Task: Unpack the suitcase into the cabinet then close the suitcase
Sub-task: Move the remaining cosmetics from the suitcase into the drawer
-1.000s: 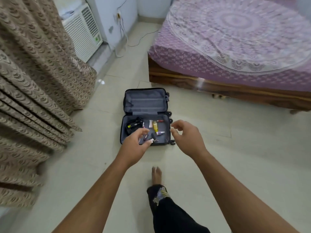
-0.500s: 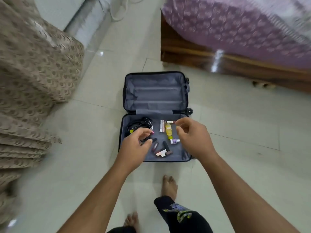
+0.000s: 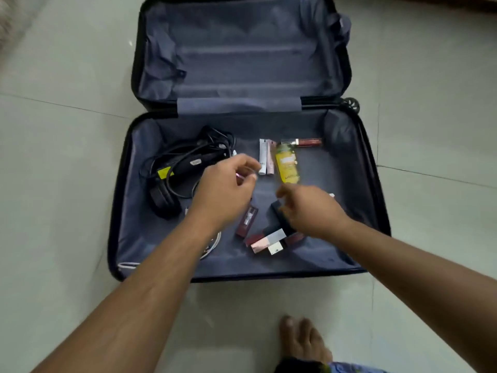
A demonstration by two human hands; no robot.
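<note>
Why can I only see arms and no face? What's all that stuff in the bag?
The camera sits on the person's head and looks down, so you see only their arms, hands and a bare foot. On the floor lies an open suitcase. Inside are a black tangle of cable, a yellow bottle, two small pale tubes and some little makeup sticks. The left hand pinches something small and pink. The right hand reaches in, too blurred to tell if it holds anything.

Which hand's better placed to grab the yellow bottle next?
Probably right. The right hand hovers just below the yellow bottle, fingers loosely curled and seemingly empty. The left hand sits further left, and already seems to pinch something small and pink.
</note>
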